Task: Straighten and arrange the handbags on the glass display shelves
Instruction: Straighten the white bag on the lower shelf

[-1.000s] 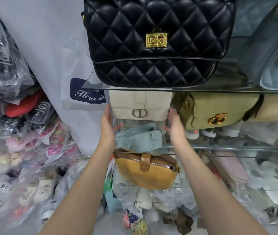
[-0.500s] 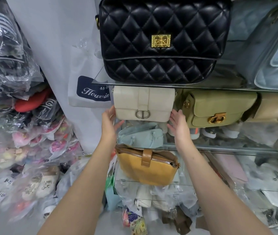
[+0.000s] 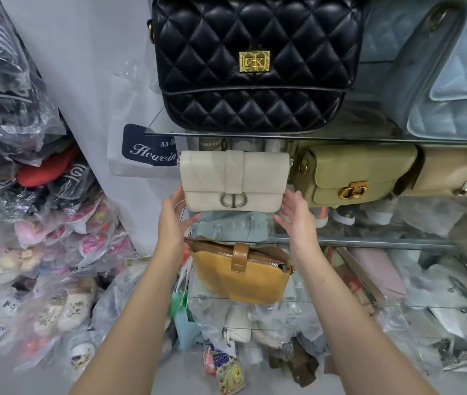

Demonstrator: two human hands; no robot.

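Your fingers [image 3: 290,199] are lying nearly straight, not curled round anything. They are pressing on the two low corners of the cream bag [image 3: 235,178]. Your left hand [image 3: 172,220] is touching its left end and your right hand [image 3: 297,216] is touching its right end. The cream bag is sitting between your hands, under the top glass shelf [image 3: 369,137]. A green bag [image 3: 354,172] is standing just beside it on the right. A black quilted bag [image 3: 255,61] is resting on the shelf above. A yellow bag [image 3: 240,277] is lying lower down, between your arms.
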